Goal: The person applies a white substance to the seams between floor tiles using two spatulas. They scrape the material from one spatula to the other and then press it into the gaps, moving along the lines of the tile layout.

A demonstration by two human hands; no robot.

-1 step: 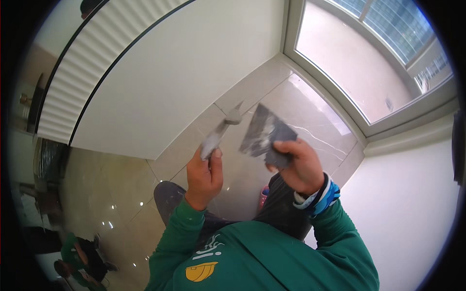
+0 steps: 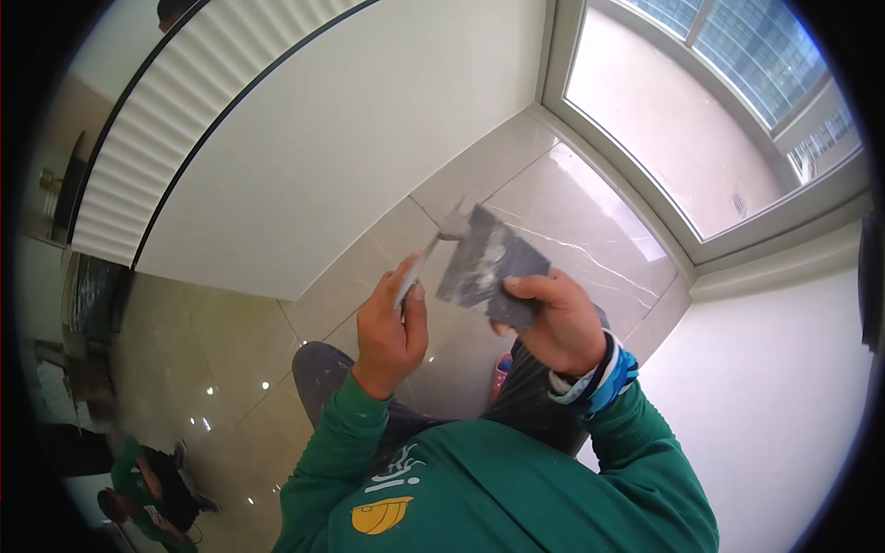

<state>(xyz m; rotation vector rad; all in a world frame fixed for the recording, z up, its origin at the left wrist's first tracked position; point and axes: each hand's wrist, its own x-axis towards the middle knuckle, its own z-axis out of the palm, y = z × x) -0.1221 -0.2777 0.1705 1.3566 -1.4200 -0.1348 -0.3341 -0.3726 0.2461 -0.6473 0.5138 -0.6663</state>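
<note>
My left hand (image 2: 391, 334) is closed round the pale handle of a small putty knife (image 2: 417, 273). Its blade end, slightly blurred, carries a lump of light grey paste (image 2: 453, 224). My right hand (image 2: 564, 318) pinches a flat, dark grey putty plate (image 2: 505, 263) by its near right corner, thumb on top. Whitish paste is smeared across the middle of the plate. The knife's tip lies close beside the plate's far left edge; whether they touch I cannot tell. Both tools are held up above the floor, in front of my knees.
A white wall panel (image 2: 304, 138) with a ribbed band stands ahead on the left. Glossy tiles (image 2: 221, 341) cover the floor. A framed glass door (image 2: 664, 120) is at the far right, a white wall (image 2: 756, 396) nearer. Another person (image 2: 152, 488) crouches at the lower left.
My right hand has moved a little left with the putty plate, closing the gap to the putty knife. The knife has turned slightly in my left hand, which otherwise stays nearly in place.
</note>
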